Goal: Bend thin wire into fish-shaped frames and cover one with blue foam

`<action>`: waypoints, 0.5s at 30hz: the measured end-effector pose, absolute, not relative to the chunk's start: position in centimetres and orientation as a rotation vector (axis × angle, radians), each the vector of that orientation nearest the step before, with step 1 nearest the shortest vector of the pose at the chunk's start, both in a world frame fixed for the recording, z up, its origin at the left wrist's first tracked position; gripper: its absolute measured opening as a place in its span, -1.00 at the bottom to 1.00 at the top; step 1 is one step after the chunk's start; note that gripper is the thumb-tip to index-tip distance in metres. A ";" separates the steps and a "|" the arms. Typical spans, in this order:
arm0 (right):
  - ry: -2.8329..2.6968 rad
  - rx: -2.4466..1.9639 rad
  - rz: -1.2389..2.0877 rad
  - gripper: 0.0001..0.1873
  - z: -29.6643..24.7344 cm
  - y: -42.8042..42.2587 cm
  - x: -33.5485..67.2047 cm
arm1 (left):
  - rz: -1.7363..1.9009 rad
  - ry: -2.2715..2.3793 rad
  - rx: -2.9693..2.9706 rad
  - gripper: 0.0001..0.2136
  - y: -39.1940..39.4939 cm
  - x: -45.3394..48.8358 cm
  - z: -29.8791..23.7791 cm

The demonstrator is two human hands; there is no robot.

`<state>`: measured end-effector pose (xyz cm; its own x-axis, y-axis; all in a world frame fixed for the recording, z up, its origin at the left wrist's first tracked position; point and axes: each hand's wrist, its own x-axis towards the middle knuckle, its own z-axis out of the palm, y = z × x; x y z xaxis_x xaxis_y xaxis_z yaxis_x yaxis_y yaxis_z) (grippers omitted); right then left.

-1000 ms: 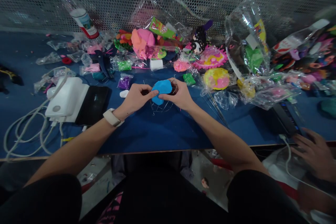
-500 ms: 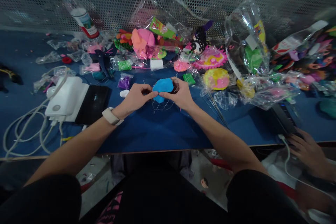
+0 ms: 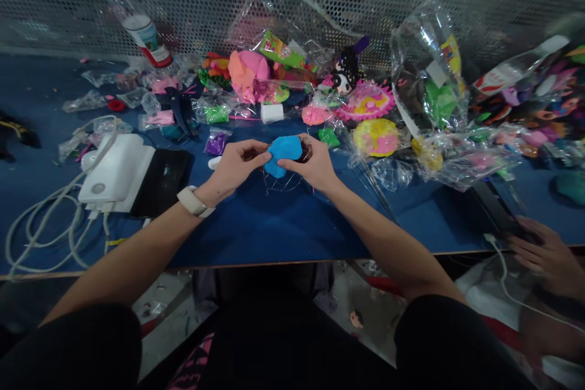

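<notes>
A flattened piece of bright blue modelling clay lies over a thin wire frame, whose loops show below it. My left hand pinches the clay's left edge between thumb and fingers. On the other side my right hand grips clay and frame, its thumb pressed on the front and its fingers behind, partly hidden. Beside my left hand sit a small white lump and a purple clay packet. A green clay packet is just beyond my right hand.
At left are a white power adapter, cables and a black phone. Clay figures, plastic bags and a bottle line the mesh panel. Thin metal rods lie to the right. Another person's hand holds a dark device.
My left hand has shifted slightly left, its thumb sliding from the clay's middle toward its left edge. My right hand stays nearly still. The other person's hand has moved a little.
</notes>
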<state>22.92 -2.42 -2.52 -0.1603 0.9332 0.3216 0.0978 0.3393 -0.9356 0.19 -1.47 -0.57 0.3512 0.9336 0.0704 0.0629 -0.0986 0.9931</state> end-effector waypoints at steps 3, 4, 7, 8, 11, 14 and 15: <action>-1.544 -0.992 0.988 -0.38 -2.5 -2.5 22.9 | 0.983 0.957 1.462 -0.61 -1.5 0.2 -0.5; -1.540 -1.001 0.987 -0.38 -2.6 -2.5 22.8 | 0.982 0.954 1.446 -0.62 -1.5 0.2 -0.4; -1.530 -1.010 0.990 -0.38 -2.6 -2.4 22.8 | 0.937 0.917 1.377 -0.62 -1.3 0.1 -0.4; -1.530 -1.010 0.994 -0.38 -2.7 -2.4 22.8 | 0.914 0.901 1.348 -0.62 -1.2 0.0 -0.3; -1.539 -1.017 0.990 -0.39 -2.7 -2.4 22.8 | 0.859 0.877 1.258 -0.62 -1.2 -0.1 -0.2; -1.543 -1.035 0.974 -0.39 -2.8 -2.3 23.0 | 0.849 0.890 1.183 -0.64 -1.1 -0.2 0.0; -1.539 -1.039 0.971 -0.39 -2.8 -2.2 23.0 | 0.851 0.893 1.165 -0.65 -1.1 -0.2 0.0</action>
